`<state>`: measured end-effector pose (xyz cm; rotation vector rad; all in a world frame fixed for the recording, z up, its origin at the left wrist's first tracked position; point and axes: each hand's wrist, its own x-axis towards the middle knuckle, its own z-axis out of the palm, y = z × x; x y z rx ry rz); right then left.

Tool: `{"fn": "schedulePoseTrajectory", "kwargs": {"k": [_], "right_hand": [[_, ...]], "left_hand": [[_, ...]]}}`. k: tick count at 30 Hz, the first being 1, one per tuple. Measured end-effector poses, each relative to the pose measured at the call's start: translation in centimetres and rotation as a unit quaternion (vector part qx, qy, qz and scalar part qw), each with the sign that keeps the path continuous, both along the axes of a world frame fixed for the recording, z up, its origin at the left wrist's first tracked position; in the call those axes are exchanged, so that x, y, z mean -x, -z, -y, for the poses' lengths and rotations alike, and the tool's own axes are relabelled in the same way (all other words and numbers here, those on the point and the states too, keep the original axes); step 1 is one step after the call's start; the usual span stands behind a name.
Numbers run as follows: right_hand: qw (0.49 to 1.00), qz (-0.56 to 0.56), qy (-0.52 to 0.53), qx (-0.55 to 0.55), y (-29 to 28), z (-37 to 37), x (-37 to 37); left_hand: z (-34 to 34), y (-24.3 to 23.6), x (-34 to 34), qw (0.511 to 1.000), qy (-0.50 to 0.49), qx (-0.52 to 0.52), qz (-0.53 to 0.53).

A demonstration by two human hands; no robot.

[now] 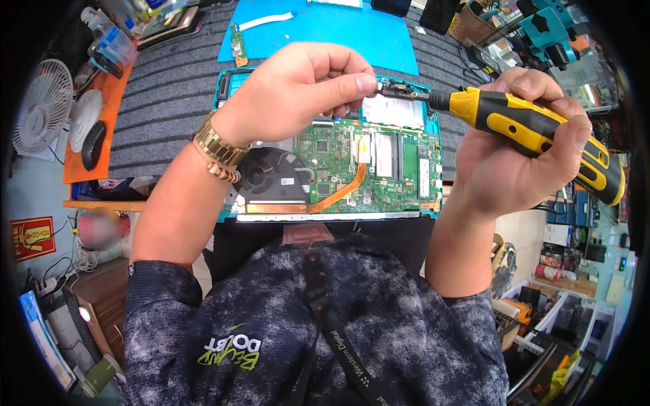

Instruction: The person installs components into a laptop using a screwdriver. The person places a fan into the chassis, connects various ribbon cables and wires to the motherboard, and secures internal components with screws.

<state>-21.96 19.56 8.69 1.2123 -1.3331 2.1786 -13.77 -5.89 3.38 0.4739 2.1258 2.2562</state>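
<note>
My right hand [525,145] is wrapped round a yellow and black cordless screwdriver [528,122], held nearly level with its shaft toward the left. My left hand [311,81], with a gold watch on the wrist, pinches at the far end of the screwdriver bit [409,95]; whether a screw is also between those fingers is hidden. Both hands are raised over an opened teal laptop base [223,84]. Inside it show a green circuit board [325,145], a black fan [271,172], a copper heat pipe [349,189] and a silvery panel [399,111].
A grey striped mat [169,88] covers the bench, with a blue mat [325,34] on top. A small green board [238,47] with a white ribbon cable [267,20] lies beyond the laptop. At left are a white fan [44,105] and a black mouse [93,144].
</note>
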Motion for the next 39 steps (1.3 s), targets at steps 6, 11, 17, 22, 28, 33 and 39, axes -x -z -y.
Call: {"fn": "schedulePoseTrajectory", "kwargs": {"k": [6,11,17,22,28,33,39], "right_hand": [[1.000,-0.010,-0.011,0.003,-0.1,0.2,0.0],[0.999,-0.030,-0.002,-0.014,0.0,0.0,-0.1],[0.989,-0.100,-0.039,-0.103,0.3,-2.3,-2.3],[0.981,-0.030,-0.016,-0.192,2.2,-4.7,-6.4],[0.979,0.043,-0.013,-0.199,4.1,-5.8,-7.5],[0.979,0.044,-0.028,-0.197,4.9,-5.9,-7.1],[0.972,0.013,-0.054,-0.228,5.0,-5.4,-6.9]], "left_hand": [[0.1,0.0,0.1,1.000,0.016,-0.012,0.020],[0.4,0.6,0.5,0.999,0.017,0.034,-0.005],[3.5,1.2,1.0,0.976,-0.102,0.188,-0.041],[5.5,2.1,1.1,0.914,-0.205,0.331,-0.115],[5.9,2.5,1.3,0.905,-0.228,0.341,-0.110],[5.9,2.5,1.3,0.895,-0.236,0.358,-0.121],[5.9,2.4,1.4,0.891,-0.232,0.368,-0.127]]}}
